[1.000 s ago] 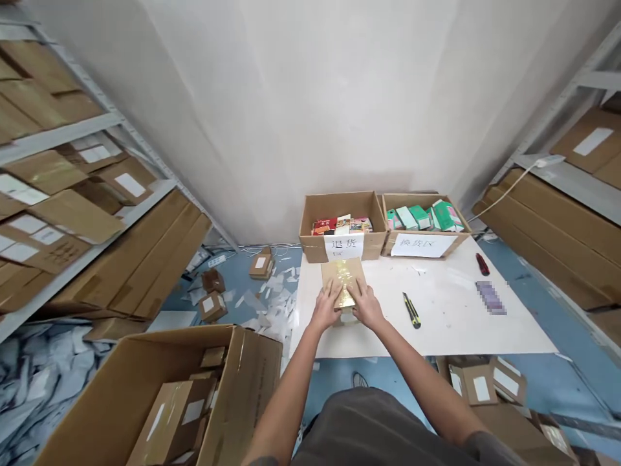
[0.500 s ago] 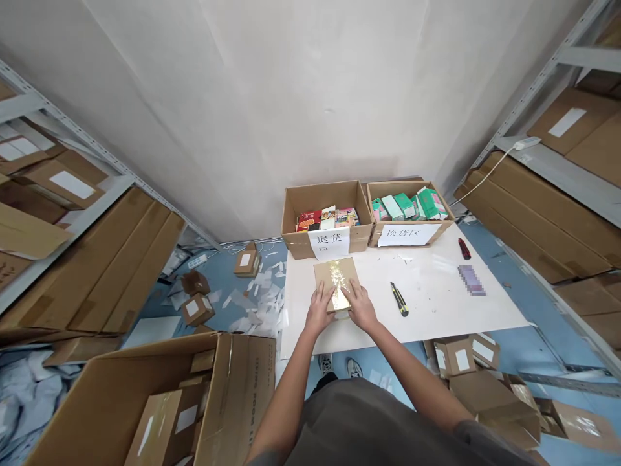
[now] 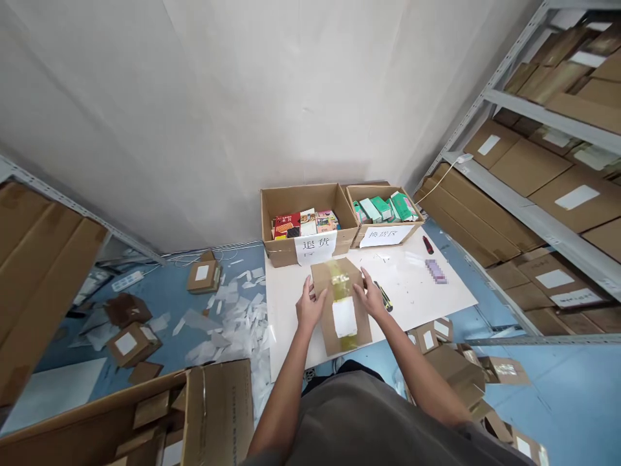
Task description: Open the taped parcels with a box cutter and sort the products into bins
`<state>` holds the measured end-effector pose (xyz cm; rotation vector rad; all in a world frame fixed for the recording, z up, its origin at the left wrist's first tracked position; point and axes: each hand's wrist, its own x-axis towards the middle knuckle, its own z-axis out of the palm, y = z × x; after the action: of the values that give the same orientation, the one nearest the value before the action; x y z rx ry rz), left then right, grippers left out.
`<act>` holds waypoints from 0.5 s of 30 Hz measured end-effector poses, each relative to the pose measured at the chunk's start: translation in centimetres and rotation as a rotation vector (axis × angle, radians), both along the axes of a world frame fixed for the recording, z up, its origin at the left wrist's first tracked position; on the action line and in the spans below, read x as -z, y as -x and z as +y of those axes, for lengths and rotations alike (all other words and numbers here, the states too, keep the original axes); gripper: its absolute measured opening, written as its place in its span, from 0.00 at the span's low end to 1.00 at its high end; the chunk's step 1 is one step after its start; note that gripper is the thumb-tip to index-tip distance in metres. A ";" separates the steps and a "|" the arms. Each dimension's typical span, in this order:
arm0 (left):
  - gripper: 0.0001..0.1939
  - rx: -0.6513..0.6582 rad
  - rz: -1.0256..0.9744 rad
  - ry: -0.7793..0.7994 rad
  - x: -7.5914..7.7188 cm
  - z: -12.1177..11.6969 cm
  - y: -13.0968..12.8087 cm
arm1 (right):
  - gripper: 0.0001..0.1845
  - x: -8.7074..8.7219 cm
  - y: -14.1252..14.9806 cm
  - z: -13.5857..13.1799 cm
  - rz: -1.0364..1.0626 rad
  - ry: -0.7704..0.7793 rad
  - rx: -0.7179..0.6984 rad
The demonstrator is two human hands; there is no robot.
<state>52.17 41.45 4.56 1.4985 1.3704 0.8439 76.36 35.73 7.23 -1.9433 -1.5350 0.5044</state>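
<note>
A brown cardboard box [image 3: 332, 323], with clear tape down its middle and a white label, is between my hands at the front of the white table [image 3: 412, 285]. My left hand [image 3: 309, 307] grips its left edge, thumb toward the top face. On the right edge is my right hand [image 3: 371, 296], fingers toward the far end. The box looks tilted up toward me; whether it still touches the table I cannot tell. Just beyond my right hand lies a black and yellow utility knife [image 3: 385, 298], partly hidden by that hand.
Behind stand two open cartons with paper signs: one of books [image 3: 301, 224], one of green boxes [image 3: 383, 208]. A red cutter [image 3: 427, 244] lies at right. A large carton [image 3: 220, 408] stands at lower left, paper scraps [image 3: 237, 317] litter the floor, shelves [image 3: 538, 220] rise at right.
My hands have moved from the near end of the box to its two sides. The box has been turned, so the white label now shows. The view has shifted right.
</note>
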 end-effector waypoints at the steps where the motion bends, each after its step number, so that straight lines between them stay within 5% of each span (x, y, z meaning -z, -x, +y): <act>1: 0.47 0.026 0.006 0.015 0.2 0.9 -0.4 | 0.35 0.0 -0.2 1.2 -0.012 0.017 0.003; 8: 0.51 0.277 0.033 0.158 5.7 2.9 -4.4 | 0.31 5.2 -1.0 5.8 -0.064 0.431 -0.030; 12: 0.47 0.234 0.165 0.117 6.3 1.5 -5.2 | 0.33 6.3 -3.9 3.7 -0.073 0.408 -0.072; 15: 0.46 0.188 0.232 0.030 6.0 -1.1 -4.1 | 0.39 6.4 -6.2 -0.7 -0.044 0.330 -0.128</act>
<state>56.31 40.37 -1.45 1.7127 1.3740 0.5428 82.55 35.02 0.81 -2.1181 -1.6972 0.8188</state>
